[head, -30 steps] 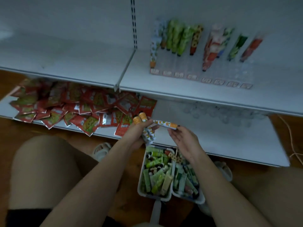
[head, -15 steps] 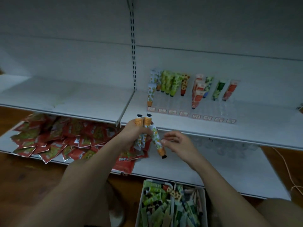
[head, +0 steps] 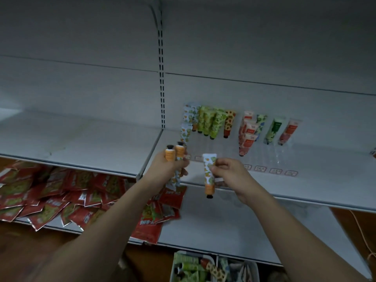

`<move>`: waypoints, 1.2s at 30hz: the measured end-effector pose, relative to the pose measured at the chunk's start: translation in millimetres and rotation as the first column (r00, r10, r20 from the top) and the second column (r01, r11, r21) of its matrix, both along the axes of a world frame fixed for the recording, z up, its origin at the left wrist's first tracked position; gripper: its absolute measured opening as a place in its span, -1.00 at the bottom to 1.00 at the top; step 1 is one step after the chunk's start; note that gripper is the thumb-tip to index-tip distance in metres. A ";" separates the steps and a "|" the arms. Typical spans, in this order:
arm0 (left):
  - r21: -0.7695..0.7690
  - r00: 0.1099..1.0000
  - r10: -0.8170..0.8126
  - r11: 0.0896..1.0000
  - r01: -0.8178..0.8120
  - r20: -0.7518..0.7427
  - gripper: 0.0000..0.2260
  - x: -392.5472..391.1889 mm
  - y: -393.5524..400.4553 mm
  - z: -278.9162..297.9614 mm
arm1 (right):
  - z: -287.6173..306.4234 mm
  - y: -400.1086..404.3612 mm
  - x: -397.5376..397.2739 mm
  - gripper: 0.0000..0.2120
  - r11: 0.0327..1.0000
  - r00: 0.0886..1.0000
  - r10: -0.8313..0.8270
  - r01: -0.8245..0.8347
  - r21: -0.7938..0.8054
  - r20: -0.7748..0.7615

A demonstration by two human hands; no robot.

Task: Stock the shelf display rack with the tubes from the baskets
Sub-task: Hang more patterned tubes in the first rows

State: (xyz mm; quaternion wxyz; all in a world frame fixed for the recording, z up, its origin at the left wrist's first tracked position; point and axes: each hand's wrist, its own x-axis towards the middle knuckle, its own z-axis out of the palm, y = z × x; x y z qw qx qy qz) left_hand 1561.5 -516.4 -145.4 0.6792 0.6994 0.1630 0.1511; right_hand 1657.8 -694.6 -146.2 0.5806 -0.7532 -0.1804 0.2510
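A: What's in the right hand (head: 230, 176)?

B: One orange-print tube (head: 209, 176), pinched near its flat end between thumb and fingers, cap hanging down.

A: And the left hand (head: 165, 169)?

B: Fingers curled round two more tubes (head: 173, 154), orange caps pointing up above the fist. It's just left of the right hand, the two not touching.

A: Where's the display rack (head: 262, 153)?

B: Beyond both hands, on the white shelf (head: 325, 180). Its standing tubes (head: 211, 123) sit in the back rows, up and to the right of the right hand.

A: The baskets (head: 213, 269)?

B: Below the hands, nearer the person, full of tubes. Red packets (head: 50, 192) lie heaped on the lower shelf, left of the left arm.
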 end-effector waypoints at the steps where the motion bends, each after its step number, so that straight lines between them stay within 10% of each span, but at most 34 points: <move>1: -0.063 0.996 0.085 0.994 -0.084 0.014 -0.89 2.6 6.9 -3.1 | 2.7 2.6 6.6 -0.93 0.999 0.999 -0.034 0.035 0.033 -0.035; 7: -0.244 0.937 0.350 0.907 -0.342 -0.012 -0.93 34.5 52.1 -11.4 | 33.6 41.2 49.8 -0.95 0.961 0.992 -0.124 0.127 0.244 -0.029; 15: -0.029 0.959 0.235 0.970 -0.242 -0.156 -0.90 73.8 76.6 -27.3 | 36.6 106.6 92.6 -0.83 0.948 0.838 -0.314 0.250 0.199 0.446; 36: -0.169 0.946 0.237 0.946 -0.277 -0.221 -0.83 103.1 77.9 -43.0 | -14.5 132.0 114.6 -0.87 0.947 0.692 -0.317 0.263 0.183 0.648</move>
